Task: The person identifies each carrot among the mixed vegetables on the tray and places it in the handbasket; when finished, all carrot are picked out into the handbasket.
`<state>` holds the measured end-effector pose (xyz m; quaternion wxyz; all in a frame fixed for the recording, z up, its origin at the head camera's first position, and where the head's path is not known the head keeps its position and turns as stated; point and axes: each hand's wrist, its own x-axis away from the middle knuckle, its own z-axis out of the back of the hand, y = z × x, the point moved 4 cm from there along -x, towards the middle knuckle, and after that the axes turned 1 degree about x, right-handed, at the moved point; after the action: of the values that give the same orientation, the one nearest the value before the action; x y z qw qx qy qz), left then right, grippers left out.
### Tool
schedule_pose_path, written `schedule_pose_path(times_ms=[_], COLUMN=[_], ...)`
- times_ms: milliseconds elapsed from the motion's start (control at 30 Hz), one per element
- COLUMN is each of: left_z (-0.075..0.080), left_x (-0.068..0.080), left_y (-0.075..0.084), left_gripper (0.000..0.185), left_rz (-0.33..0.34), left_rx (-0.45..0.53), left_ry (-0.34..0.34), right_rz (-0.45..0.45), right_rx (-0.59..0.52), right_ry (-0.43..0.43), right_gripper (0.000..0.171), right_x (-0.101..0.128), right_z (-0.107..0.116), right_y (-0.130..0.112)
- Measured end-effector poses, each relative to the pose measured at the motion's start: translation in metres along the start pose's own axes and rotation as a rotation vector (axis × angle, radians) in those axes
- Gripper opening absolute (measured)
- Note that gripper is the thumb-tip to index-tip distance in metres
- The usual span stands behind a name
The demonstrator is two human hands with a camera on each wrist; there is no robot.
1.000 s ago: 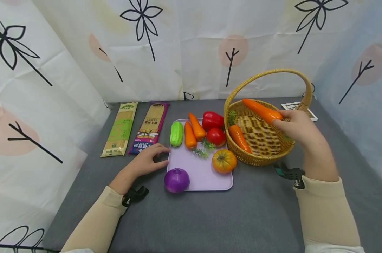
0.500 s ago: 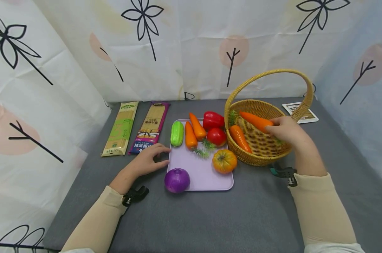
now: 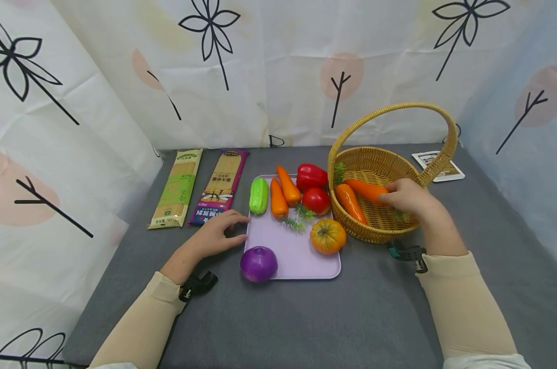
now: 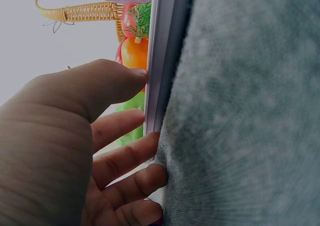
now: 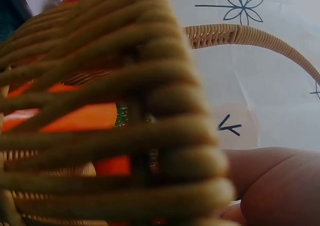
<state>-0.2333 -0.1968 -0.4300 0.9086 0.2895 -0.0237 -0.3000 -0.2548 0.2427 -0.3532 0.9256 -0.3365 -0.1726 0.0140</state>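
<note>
In the head view a wicker basket (image 3: 375, 233) with a tall handle stands right of a lilac tray (image 3: 292, 261). My right hand (image 3: 409, 200) reaches over its rim and grips the thick end of an orange carrot (image 3: 363, 189), low inside the basket. Another carrot (image 3: 350, 203) lies beside it. The basket's weave hides most of the held carrot in the right wrist view. My left hand (image 3: 218, 233) rests at the tray's left edge, fingers loosely spread. In the left wrist view its thumb and fingertips are at the rim, and nothing is held.
On the tray are a green vegetable (image 3: 259, 196), two carrots, a red pepper (image 3: 311, 176), a tomato (image 3: 316, 200), a pumpkin (image 3: 328, 236) and a purple onion (image 3: 259, 264). Two noodle packs (image 3: 177, 189) lie left. A card (image 3: 449, 171) lies behind the basket.
My right hand has moved left and lowered the carrot from above the basket rim down into the basket. The left hand has stayed in place at the tray's edge.
</note>
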Motion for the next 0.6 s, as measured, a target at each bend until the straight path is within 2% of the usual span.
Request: schedule_pose_path(times_ms=[167,400,600], left_z=[-0.0011,-0.0018,-0.0012], left_x=[0.0002,0.0008,0.0007], left_y=[-0.0025,-0.0037,-0.0021], left_gripper=[0.043,0.042,0.042], left_rz=[0.018,0.031,0.023], left_rx=[0.011,0.021,0.021], left_ry=[-0.002,-0.002,-0.006], right_rz=[0.032,0.068,0.046], right_rx=[0.07,0.135,0.131], right_ry=[-0.022,-0.029,0.004], right_gripper=[0.055,0.054,0.058], right_x=[-0.0003,-0.0054,-0.0012], right_z=[-0.004,-0.0077,-0.0024], right_y=[-0.0011,0.0033,0.0048])
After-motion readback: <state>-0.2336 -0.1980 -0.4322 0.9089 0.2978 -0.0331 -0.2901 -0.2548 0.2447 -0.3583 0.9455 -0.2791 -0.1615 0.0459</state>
